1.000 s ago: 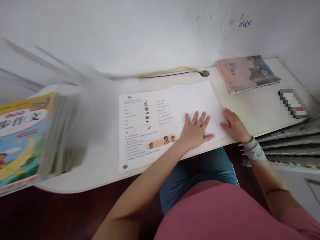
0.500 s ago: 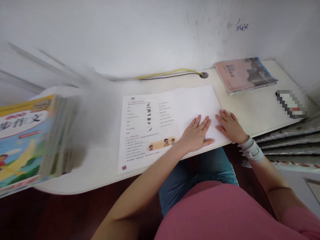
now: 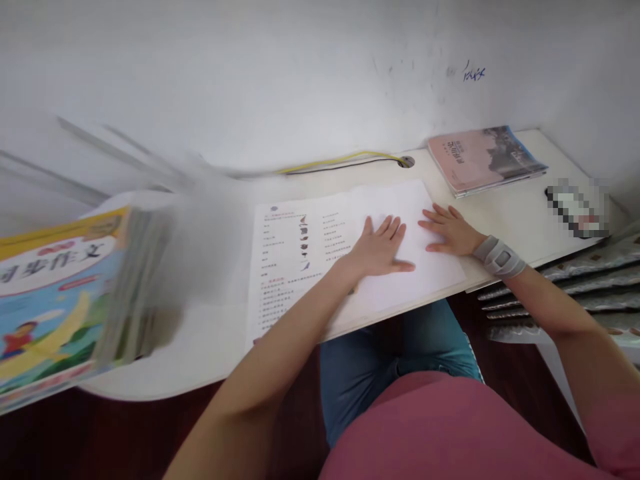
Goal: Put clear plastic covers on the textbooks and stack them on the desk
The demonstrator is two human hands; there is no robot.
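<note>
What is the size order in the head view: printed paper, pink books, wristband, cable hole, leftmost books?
1. Printed paper
2. Pink books
3. Wristband
4. Cable hole
Unranked: leftmost books, cut off by the frame, seemingly nearer the camera, and close to the paper in size.

White desk, printed paper, stacked books

Hands: two, a left hand and a right hand, were at 3 o'clock.
Pages: two lay mid-view, one printed page, one blank page.
Stacks: two stood out, a left stack at 9 o'clock, blurred past counting, and a right stack at 2.
Cables: two ran at 12, one yellow cable, one black cable.
Phone: one lay at 3.
Wristband: one showed.
</note>
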